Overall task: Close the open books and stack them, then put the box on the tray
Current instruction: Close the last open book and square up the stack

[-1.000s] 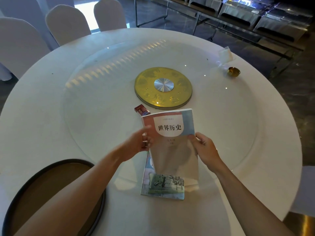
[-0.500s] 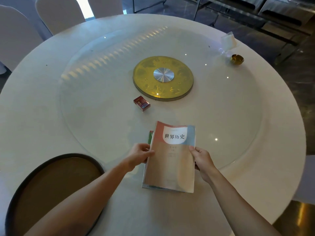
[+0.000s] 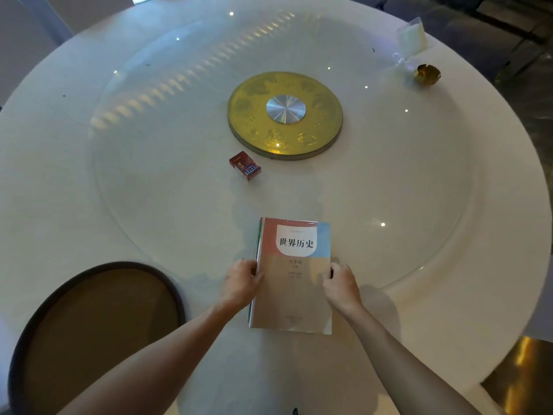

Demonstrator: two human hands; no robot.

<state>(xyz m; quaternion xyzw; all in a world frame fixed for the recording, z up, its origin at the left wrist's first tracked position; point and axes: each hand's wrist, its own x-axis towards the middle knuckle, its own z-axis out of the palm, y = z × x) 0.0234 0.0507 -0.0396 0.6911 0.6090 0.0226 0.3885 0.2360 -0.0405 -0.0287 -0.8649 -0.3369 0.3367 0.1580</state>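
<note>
A closed history book [image 3: 294,265] with a red, blue and tan cover lies flat on top of a second closed book, of which only a green edge [image 3: 258,235] shows at the left. My left hand [image 3: 242,283] grips the stack's left side and my right hand [image 3: 341,284] grips its right side. A small red box [image 3: 244,168] sits on the glass beyond the books, untouched. The round brown tray [image 3: 98,330] with a dark rim lies at the near left, with nothing on it.
A gold disc [image 3: 285,115] with a silver hub marks the centre of the round white table [image 3: 493,265]. A small gold bowl [image 3: 427,74] and a clear plastic stand [image 3: 411,35] sit at the far right. White-covered chairs stand beyond the far left edge.
The history book was held tilted up above the lower book; both hands have lowered it flat and squared it on top. The view has tilted down.
</note>
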